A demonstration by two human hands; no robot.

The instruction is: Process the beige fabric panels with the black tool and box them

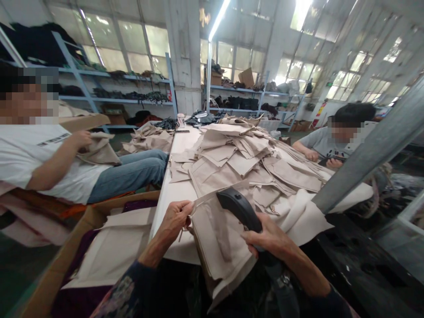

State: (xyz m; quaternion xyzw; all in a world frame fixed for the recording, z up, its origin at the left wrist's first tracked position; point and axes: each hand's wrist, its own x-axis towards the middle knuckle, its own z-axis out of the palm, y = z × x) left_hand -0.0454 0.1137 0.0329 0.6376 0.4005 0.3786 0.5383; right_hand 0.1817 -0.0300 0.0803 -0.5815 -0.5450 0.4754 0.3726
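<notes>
My left hand (176, 217) pinches the top left edge of a beige fabric piece (215, 238) that lies over the table's near edge. My right hand (270, 238) is closed round the handle of a black hand-held tool (239, 207), whose head rests on the upper edge of the same fabric piece. More beige pieces are stacked under it and hang off the table toward me.
A big heap of beige fabric pieces (245, 154) covers the white table (175, 190). A cardboard box (99, 251) with stacked pieces stands at my left. One person sits at the left holding fabric (99, 148), another works at the right. A grey metal post (364, 154) slants across the right.
</notes>
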